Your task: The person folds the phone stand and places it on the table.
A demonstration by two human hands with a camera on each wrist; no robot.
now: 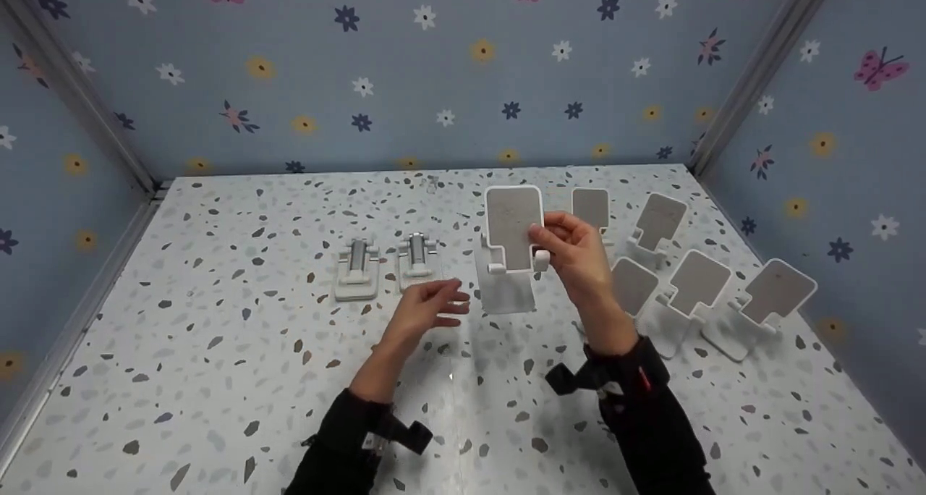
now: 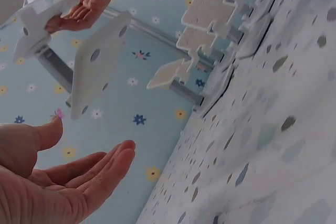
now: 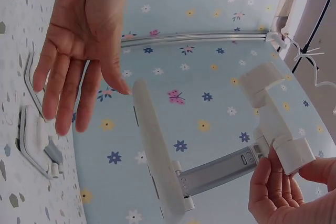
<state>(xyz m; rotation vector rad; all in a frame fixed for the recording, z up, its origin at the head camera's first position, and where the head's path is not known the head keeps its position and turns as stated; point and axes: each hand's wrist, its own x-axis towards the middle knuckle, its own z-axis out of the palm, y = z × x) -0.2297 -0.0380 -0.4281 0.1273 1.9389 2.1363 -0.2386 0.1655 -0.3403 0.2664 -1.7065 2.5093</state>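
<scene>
My right hand [image 1: 582, 260] grips a white phone stand [image 1: 514, 223] by the side of its grey-padded holder, thumb on the front. The stand is unfolded and raised over the table, its grey hinged arm [image 3: 220, 170] joining the holder to the flat base [image 2: 100, 61]. Beside that base, my left hand [image 1: 427, 310] has its fingers extended and holds nothing; its palm faces the stand in the right wrist view. Just beyond the left hand, two folded phone stands lie on the table, one nearer [image 1: 418, 260] and one farther left [image 1: 356, 271].
Several unfolded phone stands [image 1: 698, 284] stand on the right of the speckled table [image 1: 217, 350], behind and beside my right forearm. Flower-patterned panels [image 1: 448, 68] close off the back and both sides. A small clear object [image 1: 432, 184] lies near the back edge.
</scene>
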